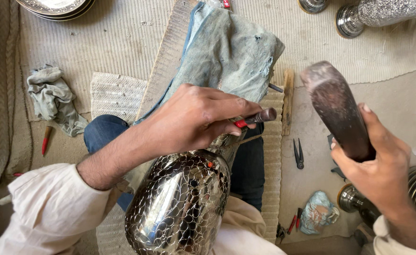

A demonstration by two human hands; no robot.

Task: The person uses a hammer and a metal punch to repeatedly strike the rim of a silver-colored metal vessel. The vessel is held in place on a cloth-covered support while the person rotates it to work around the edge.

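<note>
We see the left hand (pixel 196 118) pinching a red-banded chisel (pixel 257 117) against the shiny engraved vase (pixel 182 203), which lies at six o'clock across the lap. At three o'clock, the right hand (pixel 382 172) is wrapped tight around a dark wooden mallet (pixel 335 108), raised.

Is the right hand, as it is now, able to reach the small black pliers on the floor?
Probably not at once: the right hand is closed on a dark wooden mallet. The black pliers lie uncovered just beside it, so only the full grip hinders.
</note>
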